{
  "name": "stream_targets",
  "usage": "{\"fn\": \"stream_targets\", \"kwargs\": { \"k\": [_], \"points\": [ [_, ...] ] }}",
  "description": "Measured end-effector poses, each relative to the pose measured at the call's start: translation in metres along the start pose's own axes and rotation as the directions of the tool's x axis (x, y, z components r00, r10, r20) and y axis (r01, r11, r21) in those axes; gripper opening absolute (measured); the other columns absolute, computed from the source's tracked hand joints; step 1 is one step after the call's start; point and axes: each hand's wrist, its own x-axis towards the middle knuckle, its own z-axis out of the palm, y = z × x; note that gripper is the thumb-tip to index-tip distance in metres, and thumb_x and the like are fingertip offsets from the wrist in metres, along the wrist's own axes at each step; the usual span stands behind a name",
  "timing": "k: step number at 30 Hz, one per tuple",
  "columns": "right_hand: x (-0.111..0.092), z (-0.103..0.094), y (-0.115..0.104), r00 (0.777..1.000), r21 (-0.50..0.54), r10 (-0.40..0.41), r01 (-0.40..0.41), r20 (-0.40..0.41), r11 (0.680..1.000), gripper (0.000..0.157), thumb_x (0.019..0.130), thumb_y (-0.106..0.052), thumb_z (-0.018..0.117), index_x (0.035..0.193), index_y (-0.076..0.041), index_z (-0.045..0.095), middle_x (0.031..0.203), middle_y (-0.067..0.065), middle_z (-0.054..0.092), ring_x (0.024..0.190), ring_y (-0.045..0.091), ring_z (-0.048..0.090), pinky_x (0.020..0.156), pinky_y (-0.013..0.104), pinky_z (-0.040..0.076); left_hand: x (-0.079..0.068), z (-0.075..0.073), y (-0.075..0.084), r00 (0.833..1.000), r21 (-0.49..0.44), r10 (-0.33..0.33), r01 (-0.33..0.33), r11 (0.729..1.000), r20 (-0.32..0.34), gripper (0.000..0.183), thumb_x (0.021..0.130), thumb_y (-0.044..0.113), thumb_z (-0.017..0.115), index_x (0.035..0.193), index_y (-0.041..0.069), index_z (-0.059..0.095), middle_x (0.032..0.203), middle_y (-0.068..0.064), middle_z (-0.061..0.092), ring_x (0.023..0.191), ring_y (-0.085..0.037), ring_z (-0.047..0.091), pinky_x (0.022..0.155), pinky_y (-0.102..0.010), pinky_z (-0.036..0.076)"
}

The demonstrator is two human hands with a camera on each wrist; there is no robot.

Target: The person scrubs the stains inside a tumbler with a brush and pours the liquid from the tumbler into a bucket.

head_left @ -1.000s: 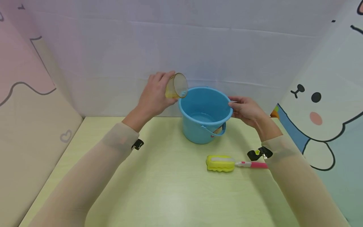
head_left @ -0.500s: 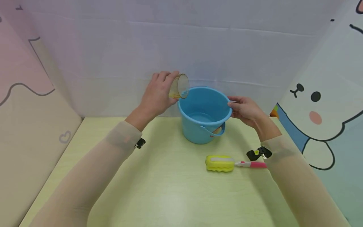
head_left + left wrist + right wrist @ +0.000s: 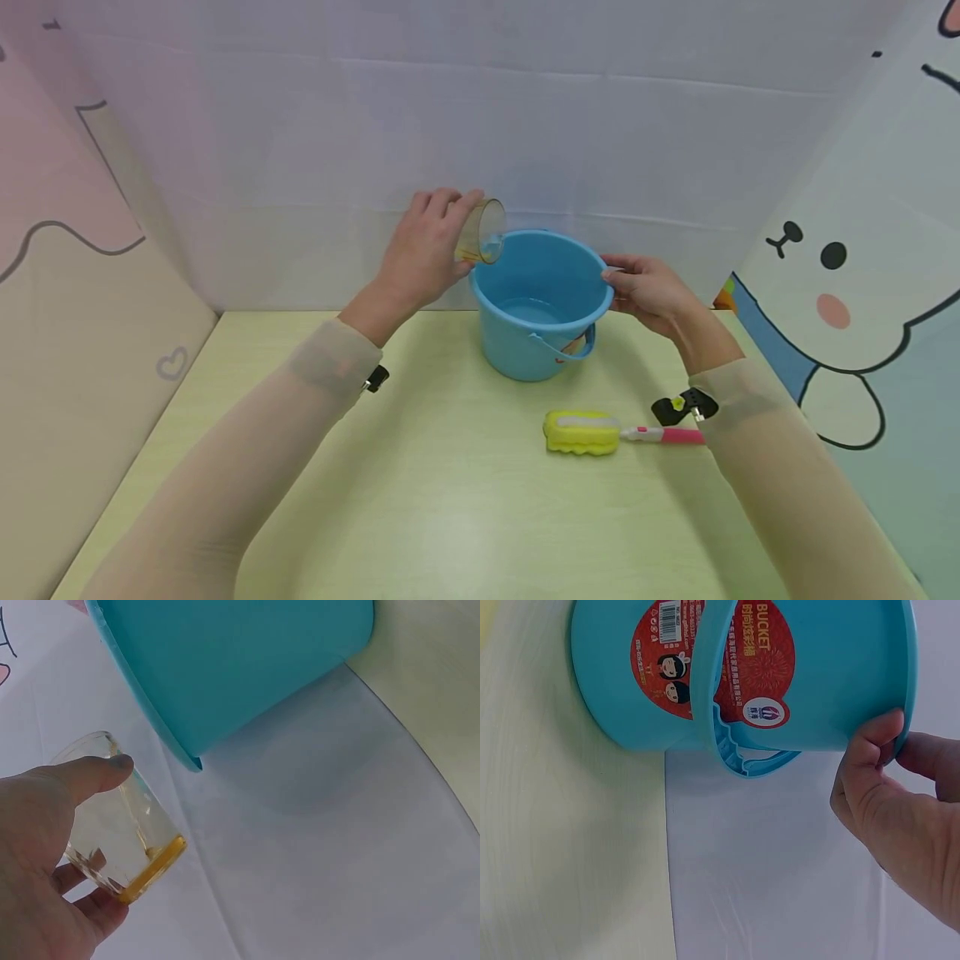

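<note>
My left hand (image 3: 426, 248) grips a clear amber-tinted glass (image 3: 482, 233), tipped on its side with the mouth toward the bucket. The glass's rim overlaps the left side of a blue bucket (image 3: 521, 346) in the head view. In the left wrist view, thumb and fingers wrap around the glass (image 3: 124, 817), whose thick base is amber. The bucket stands upright at the back of the table, with a little clear liquid at its bottom. My right hand (image 3: 651, 292) pinches the bucket's right rim. In the right wrist view, the bucket (image 3: 832, 667) shows a red label and its hanging handle (image 3: 709, 682).
A brush (image 3: 583, 432) with a yellow sponge head and a pink-and-white handle lies on the table (image 3: 420, 500) in front of the bucket, its end hidden by the right sleeve. A pale cloth wall (image 3: 300, 150) rises behind the table; printed panels stand at both sides.
My left hand has moved slightly to the right with the tipped glass, bringing its mouth further over the bucket's left rim. The right hand keeps its hold, and the bucket stays put.
</note>
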Motion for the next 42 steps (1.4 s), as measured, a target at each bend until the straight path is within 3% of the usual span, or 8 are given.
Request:
{"fn": "stream_targets", "kwargs": {
  "k": [42],
  "points": [
    [0.0023,0.0025,-0.0016,1.000,0.007,0.000,0.000,0.013,1.000,0.059,0.114,-0.016,0.050,0.166,-0.001,0.027,0.155,0.027,0.046,0.110,0.021,0.070,0.087,0.028,0.061,0.0034,0.0019,0.0020,0.999,0.070,0.051,-0.051,0.996,-0.006,0.091,0.085,0.021,0.093,0.161,0.012,0.044,0.147,-0.018,0.052,0.136,-0.039,0.044,0.113,-0.048,0.044]
  ]
}}
